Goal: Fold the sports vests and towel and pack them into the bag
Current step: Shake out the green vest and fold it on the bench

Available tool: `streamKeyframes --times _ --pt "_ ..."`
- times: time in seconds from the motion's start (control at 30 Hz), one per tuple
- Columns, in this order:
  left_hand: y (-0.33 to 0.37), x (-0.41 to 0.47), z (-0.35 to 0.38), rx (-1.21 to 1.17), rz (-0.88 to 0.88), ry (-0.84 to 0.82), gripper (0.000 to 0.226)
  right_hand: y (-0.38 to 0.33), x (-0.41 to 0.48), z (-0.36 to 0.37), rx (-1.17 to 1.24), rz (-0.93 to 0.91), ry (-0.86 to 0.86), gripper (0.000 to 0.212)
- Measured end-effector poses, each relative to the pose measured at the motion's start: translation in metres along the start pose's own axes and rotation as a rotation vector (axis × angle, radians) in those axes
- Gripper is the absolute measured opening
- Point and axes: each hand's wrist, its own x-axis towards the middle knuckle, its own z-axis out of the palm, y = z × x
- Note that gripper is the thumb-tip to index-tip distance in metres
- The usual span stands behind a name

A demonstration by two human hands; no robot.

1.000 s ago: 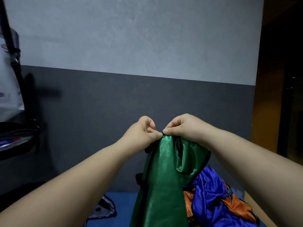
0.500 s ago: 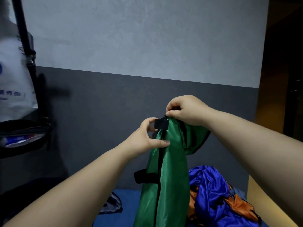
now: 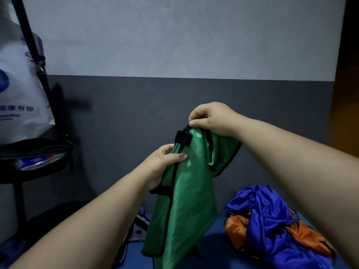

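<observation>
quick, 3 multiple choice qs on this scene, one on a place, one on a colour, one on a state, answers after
1. Where does the blue and orange pile lie?
A. On the blue surface, right of the held-up vest
B. Over the person's left forearm
C. Hung on the wall

2. What colour is the held-up vest?
A. Red
B. White
C. Green

3. What is the right hand doing?
A. Lying flat on the surface
B. Pinching the vest's top edge
C. Hanging with nothing in it

Answers: 1 A, the pile sits on the surface beside the vest's lower part; 2 C, its fabric is green; 3 B, thumb and fingers close on the top edge, while the left hand grips the vest lower down.
</observation>
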Motion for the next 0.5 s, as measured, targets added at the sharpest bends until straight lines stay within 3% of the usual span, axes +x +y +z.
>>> streamKeyframes --times 0.2,0.33,0.4,0.5 --pt "-0.021 0.017 -0.02 0.017 -0.145 0.044 0.056 0.021 0.018 0.026 0.064 -0.01 -0.027 0.004" --pt "-0.029 0.025 -0.038 0.153 -0.152 0.058 0.035 0.032 0.033 0.041 0.054 0.001 0.007 0.003" --pt "-0.03 0.027 -0.049 0.359 -0.086 0.145 0.025 0.037 0.039 0.049 0.057 0.011 0.036 0.005" --pt "-0.026 0.033 -0.065 0.886 -0.002 0.315 0.017 0.051 0.041 0.063 0.119 0.057 0.047 0.006"
